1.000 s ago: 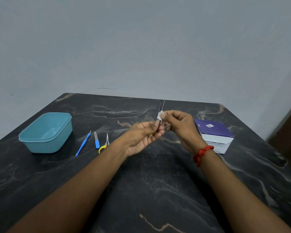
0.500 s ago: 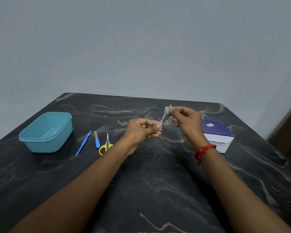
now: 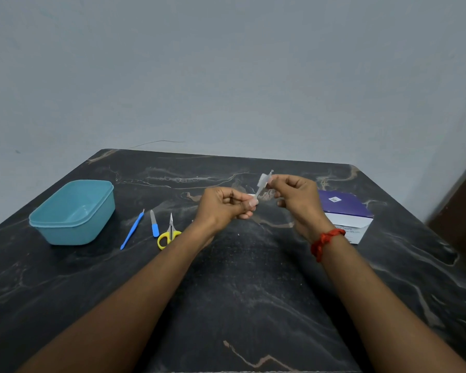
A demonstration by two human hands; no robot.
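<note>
Both hands on a thin metal tool [image 3: 258, 194] w/ a white pad [image 3: 262, 180], held above the tabletop [image 3: 253, 292].
L hand [image 3: 223, 207]: fingers curled, pinching the tool's lower end. R hand [image 3: 296, 197]: fingers pinch the pad against its upper part. Tool tilted, mid-air, approx btwn teal tub [image 3: 73, 211] & purple box [image 3: 345, 208]; scissors [image 3: 170, 234] lie to the left.

L hand [image 3: 223, 205] pinched lower end of a slim metal tool [image 3: 260, 191], tilted up to the R hand [image 3: 296, 200], which pinched a small white pad [image 3: 262, 180] against its upper part, w/ teal tub [image 3: 73, 227], blue pick [image 3: 132, 230], file [image 3: 154, 224] & yellow scissors [image 3: 168, 235] left of L hand, purple box [image 3: 345, 208] just right of R hand.
</note>
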